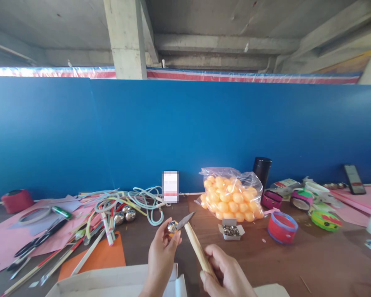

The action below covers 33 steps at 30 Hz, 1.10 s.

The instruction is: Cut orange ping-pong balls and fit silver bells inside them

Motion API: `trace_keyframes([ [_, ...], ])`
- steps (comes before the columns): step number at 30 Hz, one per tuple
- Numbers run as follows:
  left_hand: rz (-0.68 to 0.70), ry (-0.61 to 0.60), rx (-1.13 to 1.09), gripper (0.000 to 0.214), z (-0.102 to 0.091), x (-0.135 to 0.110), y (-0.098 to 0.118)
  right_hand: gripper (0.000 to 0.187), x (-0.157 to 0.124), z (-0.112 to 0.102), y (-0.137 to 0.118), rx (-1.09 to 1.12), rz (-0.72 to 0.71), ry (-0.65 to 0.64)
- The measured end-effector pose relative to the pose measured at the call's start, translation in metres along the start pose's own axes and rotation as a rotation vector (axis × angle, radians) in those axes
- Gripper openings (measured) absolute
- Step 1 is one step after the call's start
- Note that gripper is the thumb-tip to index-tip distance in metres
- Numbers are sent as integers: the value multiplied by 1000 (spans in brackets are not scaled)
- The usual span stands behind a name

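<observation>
My left hand (163,253) is closed, its thumb and fingers pinching a shiny silver ball (172,227). A small yellow patch shows just under the ball between the fingers. My right hand (224,270) is wrapped round the pale wooden handle of a hammer (198,249). The grey, tapered metal head of the hammer lies right beside the ball, its pointed end aimed away to the right; whether head and ball touch I cannot tell. Several like silver balls (125,215) rest on the table to the left.
Before me stand a white box (111,280), a small carton of metal bits (231,231) and a bag of orange balls (230,198). Scissors (34,243), sticks and cords crowd the left. A red-blue tape roll (282,227) and a black flask (262,171) stand right.
</observation>
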<state>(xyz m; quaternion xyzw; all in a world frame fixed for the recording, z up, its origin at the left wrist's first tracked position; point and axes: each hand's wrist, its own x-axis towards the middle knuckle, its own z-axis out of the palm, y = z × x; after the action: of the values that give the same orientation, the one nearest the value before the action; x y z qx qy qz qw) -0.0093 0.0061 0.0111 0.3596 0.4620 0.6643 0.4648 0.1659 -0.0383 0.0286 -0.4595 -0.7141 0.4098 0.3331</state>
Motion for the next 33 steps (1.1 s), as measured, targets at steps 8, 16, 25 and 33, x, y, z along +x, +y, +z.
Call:
trace_keyframes([
  [8,-2,-29,31,57,-3,2,-5,16,0,1,0,0,-6,11],
  [16,-12,-15,10,57,-3,2,-3,16,1,2,2,-6,-13,7],
  [25,-41,1,-2,57,-1,2,1,10,1,2,5,-40,-31,105],
  [33,-29,-21,10,60,-2,1,-2,11,1,2,4,-26,-26,59],
])
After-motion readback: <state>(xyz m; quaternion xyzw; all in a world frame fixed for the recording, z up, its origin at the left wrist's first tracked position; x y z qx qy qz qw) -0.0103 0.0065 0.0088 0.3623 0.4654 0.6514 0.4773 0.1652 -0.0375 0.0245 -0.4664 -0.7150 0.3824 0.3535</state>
